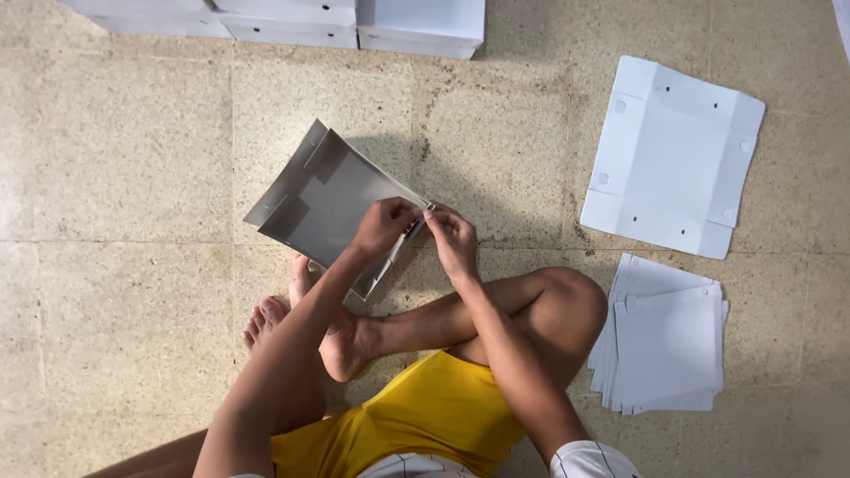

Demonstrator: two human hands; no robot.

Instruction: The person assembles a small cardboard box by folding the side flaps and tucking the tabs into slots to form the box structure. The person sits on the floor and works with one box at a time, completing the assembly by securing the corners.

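A grey card blank (332, 202) is held tilted above the floor (124, 177), over the crossed legs. The left hand (382, 227) pinches its right edge; the right hand (452, 239) pinches the same corner, fingertips nearly touching the left's. Finished white boxes (292, 19) sit at the top. Right lies a flat white sheet (673, 155), with a stack (668, 347) below it.

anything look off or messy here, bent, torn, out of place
Nothing torn or spilled. The stack of flat white sheets by the knee is fanned unevenly, edges not lined up. Both the left hand and right hand pinch a corner of the grey box blank.
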